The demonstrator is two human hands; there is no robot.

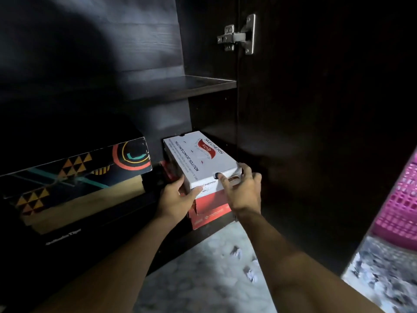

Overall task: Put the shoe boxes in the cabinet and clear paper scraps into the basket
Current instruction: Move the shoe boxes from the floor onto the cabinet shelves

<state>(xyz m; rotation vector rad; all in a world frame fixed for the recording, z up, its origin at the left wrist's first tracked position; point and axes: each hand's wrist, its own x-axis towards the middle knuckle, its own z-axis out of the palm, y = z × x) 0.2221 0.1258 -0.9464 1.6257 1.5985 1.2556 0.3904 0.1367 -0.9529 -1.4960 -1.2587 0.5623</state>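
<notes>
white Skechers box (pixel 200 159): atop red boxes (pixel 209 213), cabinet bottom | paper scraps (pixel 250 275): floor | pink basket (pixel 404 199): right

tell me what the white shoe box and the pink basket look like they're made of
White shoe box: printed cardboard with a slight sheen, judging by its folded edges and lid flap. Pink basket: probably moulded plastic, given its uniform lattice of holes, though blur leaves it uncertain.

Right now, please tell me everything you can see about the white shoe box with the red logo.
The white shoe box looks like cardboard, with its lid shut and black print and a red logo on top. It sits level on a stack of red boxes in the cabinet's bottom compartment. The left hand grips its near left corner; the right hand presses its near end, fingers on the label.
</notes>
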